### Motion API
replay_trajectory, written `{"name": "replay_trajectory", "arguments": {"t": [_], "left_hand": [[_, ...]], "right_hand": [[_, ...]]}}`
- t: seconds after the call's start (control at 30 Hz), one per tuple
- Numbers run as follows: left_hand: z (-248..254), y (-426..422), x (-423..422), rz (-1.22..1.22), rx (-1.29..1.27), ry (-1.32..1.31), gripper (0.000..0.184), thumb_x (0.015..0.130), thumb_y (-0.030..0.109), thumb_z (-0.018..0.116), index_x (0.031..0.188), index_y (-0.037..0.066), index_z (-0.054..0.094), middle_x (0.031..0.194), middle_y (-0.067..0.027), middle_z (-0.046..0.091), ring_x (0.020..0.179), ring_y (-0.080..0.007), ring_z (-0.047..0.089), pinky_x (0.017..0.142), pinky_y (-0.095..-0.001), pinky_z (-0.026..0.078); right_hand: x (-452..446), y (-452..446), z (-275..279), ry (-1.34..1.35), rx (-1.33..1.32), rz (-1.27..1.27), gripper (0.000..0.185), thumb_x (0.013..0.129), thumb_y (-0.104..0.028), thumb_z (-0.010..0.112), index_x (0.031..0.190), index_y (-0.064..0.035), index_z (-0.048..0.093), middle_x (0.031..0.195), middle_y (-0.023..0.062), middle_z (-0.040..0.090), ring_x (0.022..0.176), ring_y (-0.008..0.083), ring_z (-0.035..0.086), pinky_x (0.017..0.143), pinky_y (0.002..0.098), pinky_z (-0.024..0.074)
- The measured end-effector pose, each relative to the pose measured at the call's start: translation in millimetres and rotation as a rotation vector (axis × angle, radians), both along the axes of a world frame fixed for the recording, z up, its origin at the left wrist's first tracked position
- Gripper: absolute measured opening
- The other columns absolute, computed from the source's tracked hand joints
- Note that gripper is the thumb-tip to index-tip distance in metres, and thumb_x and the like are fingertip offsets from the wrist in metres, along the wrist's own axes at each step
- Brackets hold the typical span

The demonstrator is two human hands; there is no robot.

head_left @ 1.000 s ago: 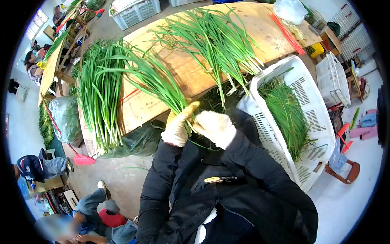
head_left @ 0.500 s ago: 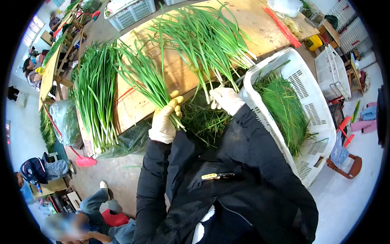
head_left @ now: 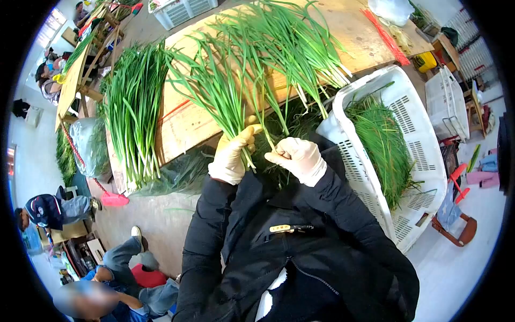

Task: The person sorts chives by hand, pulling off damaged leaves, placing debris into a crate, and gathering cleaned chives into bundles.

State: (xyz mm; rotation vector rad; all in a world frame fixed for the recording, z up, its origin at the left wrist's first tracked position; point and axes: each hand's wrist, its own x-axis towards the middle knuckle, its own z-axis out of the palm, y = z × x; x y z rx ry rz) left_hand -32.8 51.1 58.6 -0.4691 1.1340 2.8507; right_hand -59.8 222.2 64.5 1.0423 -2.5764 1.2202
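Note:
My left hand, in a pale glove with yellowed fingers, is wrapped round a bunch of garlic chives near its white ends. The leaves fan away over the wooden table. Close beside it, my right hand, also gloved, pinches the pale end of a thin chive stalk; whether more than one is in its fingers I cannot tell. Loose chives lie spread beyond both hands. Farther left, a thick row of chives lies with its white ends toward me.
To my right stands a white plastic crate with green leaf scraps in it. Red ties lie on the table at the far right. A person sits at lower left, and another person bends over behind.
My right hand has come back from the loose chives toward my body, drawing a stalk near the left hand's bunch. The left hand keeps its hold, slightly higher and farther right in view.

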Motion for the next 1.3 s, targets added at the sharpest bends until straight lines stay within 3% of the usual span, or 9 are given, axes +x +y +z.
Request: {"name": "replay_trajectory", "arguments": {"t": [0.23,0.33,0.5,0.63,0.77,1.0,1.13,1.23,1.3], "left_hand": [[-8.9,-7.4,5.1,-0.056,-0.119,-0.020,0.037,0.075,0.011,0.062,0.110,0.001,0.051,0.092,-0.0114,0.062,0.057,-0.0064,0.051,0.051,-0.0181,0.040],[-7.8,-10.6,11.9,-0.077,-0.089,-0.012,0.036,0.075,0.010,0.062,0.108,0.000,0.052,0.091,-0.0111,0.062,0.061,-0.0082,0.054,0.054,-0.0194,0.043],[-11.6,-6.4,16.9,-0.089,-0.074,-0.070,0.036,0.075,0.009,0.061,0.107,-0.003,0.051,0.094,-0.0118,0.061,0.073,-0.0130,0.057,0.063,-0.0211,0.045],[-3.1,-6.4,19.4,-0.154,-0.139,-0.061,0.030,0.075,0.003,0.061,0.103,-0.004,0.053,0.091,-0.0137,0.062,0.070,-0.0135,0.058,0.060,-0.0204,0.044],[0.4,-3.7,17.9,-0.120,-0.203,-0.079,0.027,0.074,0.000,0.061,0.100,-0.003,0.056,0.088,-0.0139,0.063,0.059,-0.0103,0.053,0.054,-0.0194,0.041],[13.1,-33.4,9.5,0.032,-0.130,-0.091,0.028,0.075,0.002,0.060,0.102,-0.001,0.053,0.089,-0.0112,0.063,0.056,-0.0059,0.048,0.049,-0.0176,0.038],[12.6,-42.7,4.2,0.081,-0.135,-0.075,0.028,0.074,0.002,0.062,0.100,-0.003,0.053,0.087,-0.0125,0.063,0.057,-0.0068,0.049,0.051,-0.0174,0.039],[15.2,-33.6,1.2,0.070,-0.111,-0.079,0.027,0.073,0.000,0.062,0.098,-0.004,0.054,0.085,-0.0132,0.063,0.056,-0.0077,0.050,0.051,-0.0168,0.039],[10.6,-26.5,-1.3,0.006,-0.170,-0.042,0.025,0.073,0.000,0.061,0.097,-0.004,0.054,0.084,-0.0139,0.063,0.057,-0.0084,0.051,0.052,-0.0169,0.039]], "right_hand": [[10.9,-6.5,0.3,0.110,0.085,0.225,0.027,0.068,-0.030,0.070,0.064,-0.0070,0.056,0.058,0.0042,0.055,0.051,0.0172,0.054,0.046,0.0269,0.0411],[7.6,-7.7,-7.1,-0.510,-0.173,0.186,0.032,0.071,-0.036,0.067,0.071,-0.0064,0.054,0.063,0.0036,0.055,0.055,0.0113,0.054,0.050,0.0230,0.0425],[-10.8,-25.2,-16.5,-0.471,-0.128,0.083,0.031,0.072,-0.025,0.069,0.092,-0.0041,0.057,0.080,0.0029,0.058,0.067,0.0100,0.053,0.061,0.0199,0.0426],[-25.4,-31.0,-25.1,-1.358,-0.835,0.174,0.024,0.084,-0.018,0.054,0.099,0.0000,0.055,0.096,0.0063,0.060,0.082,0.0134,0.057,0.073,0.0230,0.0466],[-29.8,-35.7,-14.5,-1.371,-1.068,0.322,0.022,0.085,-0.016,0.051,0.096,0.0016,0.057,0.098,0.0102,0.061,0.090,0.0190,0.058,0.078,0.0298,0.0464],[-9.5,36.8,8.7,-1.487,-0.720,0.732,0.028,0.085,-0.023,0.050,0.086,0.0037,0.056,0.084,0.0176,0.061,0.086,0.0253,0.059,0.078,0.0333,0.0457],[4.2,73.6,4.7,-1.302,-0.016,0.722,0.041,0.085,-0.033,0.050,0.101,0.0042,0.054,0.093,0.0170,0.060,0.091,0.0243,0.057,0.080,0.0320,0.0439],[7.6,72.8,6.9,-0.251,0.790,0.304,0.051,0.081,-0.035,0.053,0.121,-0.0055,0.043,0.113,0.0164,0.051,0.107,0.0269,0.047,0.086,0.0350,0.0402],[-4.3,51.4,7.8,-0.349,0.094,0.247,0.046,0.076,-0.032,0.060,0.111,-0.0040,0.051,0.095,0.0134,0.057,0.093,0.0256,0.054,0.081,0.0339,0.0424]]}}
